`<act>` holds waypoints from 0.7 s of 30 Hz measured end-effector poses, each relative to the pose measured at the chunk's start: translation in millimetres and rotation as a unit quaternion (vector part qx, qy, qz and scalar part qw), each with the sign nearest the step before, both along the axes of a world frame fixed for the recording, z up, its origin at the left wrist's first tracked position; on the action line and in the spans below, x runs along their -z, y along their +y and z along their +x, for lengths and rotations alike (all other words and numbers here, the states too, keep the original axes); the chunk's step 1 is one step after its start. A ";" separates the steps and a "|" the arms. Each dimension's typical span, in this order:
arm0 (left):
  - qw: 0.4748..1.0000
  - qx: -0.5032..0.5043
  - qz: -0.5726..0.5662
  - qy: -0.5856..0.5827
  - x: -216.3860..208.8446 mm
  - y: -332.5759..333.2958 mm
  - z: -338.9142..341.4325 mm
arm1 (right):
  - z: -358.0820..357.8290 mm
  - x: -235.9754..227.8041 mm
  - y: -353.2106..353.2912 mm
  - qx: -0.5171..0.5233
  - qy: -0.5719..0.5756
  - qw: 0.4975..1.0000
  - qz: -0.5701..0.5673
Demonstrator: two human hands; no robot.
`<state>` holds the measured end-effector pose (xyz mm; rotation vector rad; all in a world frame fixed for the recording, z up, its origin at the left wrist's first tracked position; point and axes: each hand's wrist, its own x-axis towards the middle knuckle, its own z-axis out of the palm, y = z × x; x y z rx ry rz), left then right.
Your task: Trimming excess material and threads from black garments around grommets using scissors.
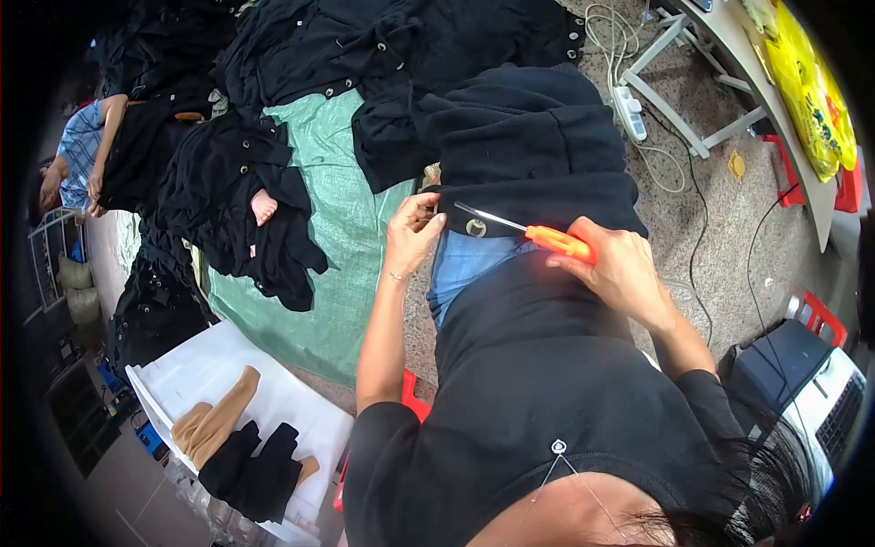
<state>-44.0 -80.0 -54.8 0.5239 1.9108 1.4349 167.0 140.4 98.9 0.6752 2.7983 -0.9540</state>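
Note:
A black knit garment (pixel 538 155) lies folded across my lap, over blue jeans (pixel 465 264). At its left corner my left hand (pixel 415 237) pinches the black edge between thumb and fingers. My right hand (pixel 620 269) is wrapped round an orange-handled tool (pixel 558 242) with a slim metal blade. The blade points left over the garment, its tip short of my left fingers. Just under the blade a round metallic button (pixel 475 227) shows on the black cloth. Whether the blade touches the cloth I cannot tell.
Black buttoned garments (pixel 310 46) lie heaped ahead, partly on a green sheet (pixel 319 137). A person in a plaid shirt (pixel 82 137) is at far left. A white box (pixel 301 401) holds tan and black pieces. Right: power strip (pixel 629 111), cables, yellow bag (pixel 802 91) on a table.

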 end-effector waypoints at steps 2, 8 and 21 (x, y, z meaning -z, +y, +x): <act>0.993 0.021 0.006 -0.120 9.5 -7.9 -8.6 | -1.4 -0.1 -2.8 -0.011 0.001 1.000 0.001; 0.992 -0.046 0.057 -0.103 11.1 -13.4 -2.6 | -2.1 3.8 -10.6 -0.037 -0.001 0.999 0.038; 0.948 0.059 -0.005 0.314 -60.4 15.0 26.6 | 27.2 -7.4 15.4 0.061 -0.023 0.998 -0.007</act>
